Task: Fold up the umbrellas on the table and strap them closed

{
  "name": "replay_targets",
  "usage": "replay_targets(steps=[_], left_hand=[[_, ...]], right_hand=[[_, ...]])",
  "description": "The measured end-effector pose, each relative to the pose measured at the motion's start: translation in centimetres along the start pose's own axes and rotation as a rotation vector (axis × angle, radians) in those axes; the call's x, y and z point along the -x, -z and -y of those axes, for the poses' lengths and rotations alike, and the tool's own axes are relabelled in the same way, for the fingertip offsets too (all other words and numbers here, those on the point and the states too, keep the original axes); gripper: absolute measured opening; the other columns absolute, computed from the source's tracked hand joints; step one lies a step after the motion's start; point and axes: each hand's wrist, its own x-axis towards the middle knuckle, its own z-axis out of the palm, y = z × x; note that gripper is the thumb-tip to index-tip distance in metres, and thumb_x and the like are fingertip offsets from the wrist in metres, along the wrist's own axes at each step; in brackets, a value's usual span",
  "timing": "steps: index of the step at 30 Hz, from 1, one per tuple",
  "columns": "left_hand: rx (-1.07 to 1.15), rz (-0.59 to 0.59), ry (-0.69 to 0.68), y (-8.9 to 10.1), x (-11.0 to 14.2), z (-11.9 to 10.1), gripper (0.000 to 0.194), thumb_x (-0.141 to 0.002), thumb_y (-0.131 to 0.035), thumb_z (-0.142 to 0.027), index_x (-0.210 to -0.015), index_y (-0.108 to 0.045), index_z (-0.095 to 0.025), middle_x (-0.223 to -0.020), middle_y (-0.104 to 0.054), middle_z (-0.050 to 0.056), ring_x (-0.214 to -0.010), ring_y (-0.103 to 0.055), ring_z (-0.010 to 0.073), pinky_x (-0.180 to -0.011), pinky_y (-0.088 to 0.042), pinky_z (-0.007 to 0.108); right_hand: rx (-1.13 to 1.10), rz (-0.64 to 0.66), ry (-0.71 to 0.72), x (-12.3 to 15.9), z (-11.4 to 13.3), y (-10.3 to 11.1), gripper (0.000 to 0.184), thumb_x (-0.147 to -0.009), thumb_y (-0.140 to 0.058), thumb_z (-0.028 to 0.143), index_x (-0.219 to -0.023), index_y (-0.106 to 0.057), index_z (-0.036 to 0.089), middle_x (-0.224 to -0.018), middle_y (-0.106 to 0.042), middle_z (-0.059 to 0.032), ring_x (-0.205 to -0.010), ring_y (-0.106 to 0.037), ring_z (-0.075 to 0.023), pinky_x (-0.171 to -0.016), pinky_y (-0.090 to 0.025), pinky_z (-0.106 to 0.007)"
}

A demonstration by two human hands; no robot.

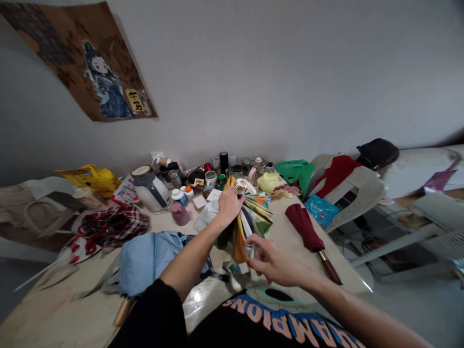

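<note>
Here, we find a colorful umbrella over the middle of the table, its green, yellow and orange folds hanging loosely between the two hands. We see the left hand closed around its upper end, where a shiny knob pokes out above the fist. Lower down, we have the right hand at the edge of the folds, its fingers bent and partly spread (we cannot tell whether they pinch the fabric or only touch it). To the right, we notice a dark red umbrella lying folded, its brown handle slanting toward the near edge, with a blue packet near it. On the left, we see a light blue bag and, farther back, a plaid cloth. Toward the wall, we make out a kettle, a mauve cup, a black bottle and a green bag.
</note>
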Motion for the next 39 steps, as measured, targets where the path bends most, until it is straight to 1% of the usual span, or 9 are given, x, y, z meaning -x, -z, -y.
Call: replay_targets(steps=[2,4,8,12,15,20,28,35,39], left_hand=[[-0.011,0.009,-0.005,-0.1,0.1,1.0,0.024,-0.087,-0.053,-0.033,-0.091,-0.068,-0.014,-0.091,-0.068,0.011,-0.087,-0.064,0.0232,-0.078,-0.047,0.03],[0.01,-0.002,-0.054,-0.1,0.5,2.1,0.021,-0.086,-0.055,-0.031,-0.089,-0.068,-0.015,-0.092,-0.068,0.01,-0.086,-0.065,0.0219,-0.077,-0.047,0.029],[0.136,-0.073,-0.2,0.3,1.7,3.5,0.014,-0.083,-0.059,-0.03,-0.083,-0.066,-0.018,-0.088,-0.067,0.006,-0.081,-0.064,0.0181,-0.075,-0.048,0.027],[0.322,-0.078,-0.274,1.6,3.0,3.8,0.018,-0.084,-0.057,-0.035,-0.079,-0.064,-0.019,-0.078,-0.065,0.003,-0.069,-0.061,0.0139,-0.067,-0.048,0.024],[0.438,-0.025,-0.287,2.7,3.8,3.4,0.021,-0.084,-0.057,-0.038,-0.076,-0.061,-0.019,-0.076,-0.065,0.002,-0.065,-0.06,0.0123,-0.063,-0.048,0.023],[0.468,0.046,-0.288,4.2,4.5,2.4,0.024,-0.083,-0.057,-0.04,-0.073,-0.06,-0.019,-0.074,-0.064,0.001,-0.065,-0.059,0.0122,-0.063,-0.049,0.024],[0.491,0.084,-0.315,4.6,4.8,1.5,0.022,-0.084,-0.056,-0.039,-0.078,-0.064,-0.019,-0.073,-0.066,0.002,-0.065,-0.06,0.0119,-0.066,-0.05,0.023],[0.386,-0.048,-0.255,4.0,4.6,4.9,0.019,-0.082,-0.057,-0.037,-0.074,-0.06,-0.02,-0.072,-0.065,0.001,-0.067,-0.061,0.0138,-0.064,-0.049,0.024],[0.313,0.025,-0.34,4.8,4.8,4.3,0.021,-0.084,-0.055,-0.036,-0.072,-0.06,-0.02,-0.071,-0.063,0.001,-0.061,-0.058,0.0123,-0.059,-0.046,0.022]], right_hand=[[-0.009,-0.028,0.025,1.3,0.1,0.6,0.005,-0.078,-0.05,0.017,-0.081,-0.054,0.017,-0.055,-0.055,0.0056,-0.042,-0.05,-0.007,-0.04,-0.035,-0.015],[-0.014,-0.058,0.038,2.1,-0.1,1.6,0.01,-0.079,-0.05,0.021,-0.07,-0.053,0.017,-0.057,-0.056,0.0032,-0.046,-0.052,-0.0078,-0.042,-0.037,-0.016],[0.042,-0.319,0.128,2.0,-1.7,4.9,0.017,-0.083,-0.049,0.028,-0.074,-0.057,0.016,-0.063,-0.058,0.0009,-0.05,-0.054,-0.0096,-0.047,-0.043,-0.02],[0.336,-0.546,0.238,1.8,-3.1,8.2,0.021,-0.086,-0.045,0.023,-0.091,-0.064,0.017,-0.07,-0.061,-0.0009,-0.057,-0.055,-0.0114,-0.056,-0.045,-0.023],[0.571,-0.493,0.323,1.9,-3.3,9.1,0.03,-0.084,-0.044,0.013,-0.103,-0.067,0.018,-0.08,-0.061,-0.0041,-0.065,-0.056,-0.0131,-0.066,-0.045,-0.026],[0.777,-0.432,0.356,1.6,-2.7,8.1,0.036,-0.085,-0.047,0.011,-0.114,-0.065,0.023,-0.104,-0.052,-0.0078,-0.077,-0.054,-0.0145,-0.072,-0.045,-0.028],[0.879,-0.321,0.391,0.5,-2.1,7.3,0.02,-0.086,-0.053,0.016,-0.095,-0.07,0.021,-0.12,-0.047,-0.0106,-0.109,-0.049,-0.0243,-0.091,-0.045,-0.039],[0.797,-0.491,0.337,3.4,-4.6,10.5,0.024,-0.092,-0.048,0.026,-0.082,-0.067,0.017,-0.106,-0.055,-0.0103,-0.091,-0.056,-0.0189,-0.084,-0.046,-0.034],[0.793,-0.505,0.375,3.3,-3.6,10.3,0.026,-0.092,-0.047,0.023,-0.112,-0.063,0.02,-0.102,-0.057,-0.0089,-0.09,-0.057,-0.0185,-0.081,-0.045,-0.03]])
